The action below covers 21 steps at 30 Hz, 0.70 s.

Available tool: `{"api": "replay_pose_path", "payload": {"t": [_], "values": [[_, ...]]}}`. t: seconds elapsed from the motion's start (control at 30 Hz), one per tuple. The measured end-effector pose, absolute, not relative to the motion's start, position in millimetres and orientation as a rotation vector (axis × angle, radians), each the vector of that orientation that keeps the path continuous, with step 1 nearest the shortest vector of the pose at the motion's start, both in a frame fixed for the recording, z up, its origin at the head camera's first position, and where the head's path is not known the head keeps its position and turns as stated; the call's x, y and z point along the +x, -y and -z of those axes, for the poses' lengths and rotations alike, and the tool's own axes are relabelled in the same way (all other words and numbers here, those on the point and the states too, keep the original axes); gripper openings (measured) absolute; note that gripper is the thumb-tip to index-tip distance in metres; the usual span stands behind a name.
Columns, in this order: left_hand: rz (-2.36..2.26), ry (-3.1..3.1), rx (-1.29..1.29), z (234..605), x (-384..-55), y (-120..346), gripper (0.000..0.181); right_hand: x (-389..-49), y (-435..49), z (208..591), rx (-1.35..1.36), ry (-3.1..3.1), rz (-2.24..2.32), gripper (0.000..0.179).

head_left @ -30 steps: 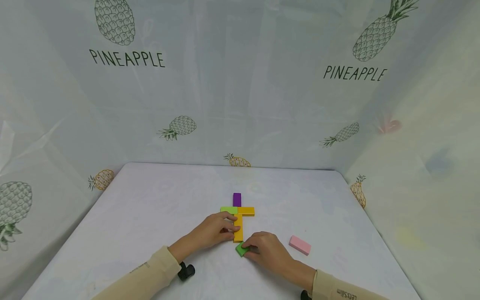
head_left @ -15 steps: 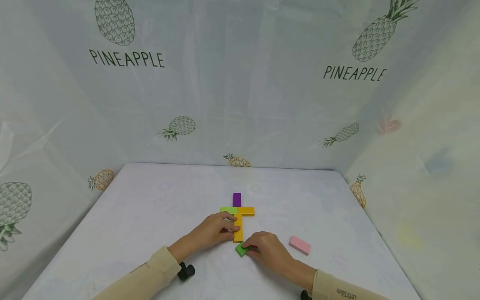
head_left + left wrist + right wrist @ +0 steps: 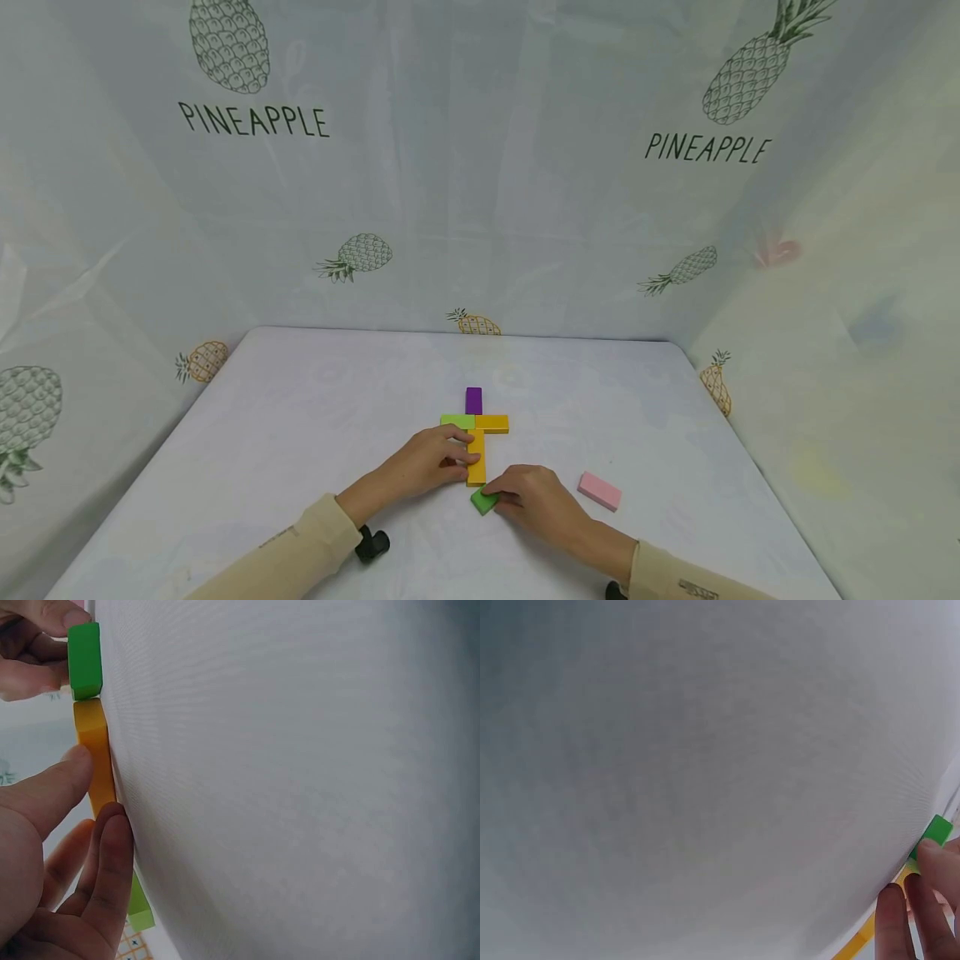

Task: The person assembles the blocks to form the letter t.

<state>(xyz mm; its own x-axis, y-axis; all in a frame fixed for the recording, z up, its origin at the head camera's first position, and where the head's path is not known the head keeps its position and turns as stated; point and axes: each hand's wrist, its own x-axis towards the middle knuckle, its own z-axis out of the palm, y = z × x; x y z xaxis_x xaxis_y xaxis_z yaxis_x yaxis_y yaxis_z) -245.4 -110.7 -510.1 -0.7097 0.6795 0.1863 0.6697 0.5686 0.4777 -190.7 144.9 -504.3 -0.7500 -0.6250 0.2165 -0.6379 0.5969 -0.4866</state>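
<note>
In the head view, my left hand [image 3: 431, 458] lies along an upright-running yellow block [image 3: 478, 474], with fingertips over its top and the thumb near its lower end. The left wrist view shows the thumb against one face of this block and fingers low on its side. My right hand [image 3: 536, 504] pinches a small green block [image 3: 479, 502], set at a slant just below the yellow one. Beyond the left fingers lie a light green block [image 3: 453, 420] and a second yellow block [image 3: 495, 423], end to end crosswise. A purple block [image 3: 474, 400] stands above their joint.
To the right of my right hand lies a loose pink block [image 3: 599, 492], turned at an angle. A white cloth covers the table [image 3: 337, 392]. A pineapple-print curtain [image 3: 480, 183] hangs behind its back edge and at both sides.
The hands and blocks hold nearly the same places. The right hand's fingers have shifted only slightly on the green block.
</note>
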Motion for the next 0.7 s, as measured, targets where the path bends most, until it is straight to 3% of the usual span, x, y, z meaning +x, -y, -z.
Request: {"api": "replay_pose_path", "payload": {"t": [0.7], "values": [[-0.834,-2.765,1.155,508,-243,109,0.033,-183,-204,484,0.931,2.788,-0.775,0.045]]}}
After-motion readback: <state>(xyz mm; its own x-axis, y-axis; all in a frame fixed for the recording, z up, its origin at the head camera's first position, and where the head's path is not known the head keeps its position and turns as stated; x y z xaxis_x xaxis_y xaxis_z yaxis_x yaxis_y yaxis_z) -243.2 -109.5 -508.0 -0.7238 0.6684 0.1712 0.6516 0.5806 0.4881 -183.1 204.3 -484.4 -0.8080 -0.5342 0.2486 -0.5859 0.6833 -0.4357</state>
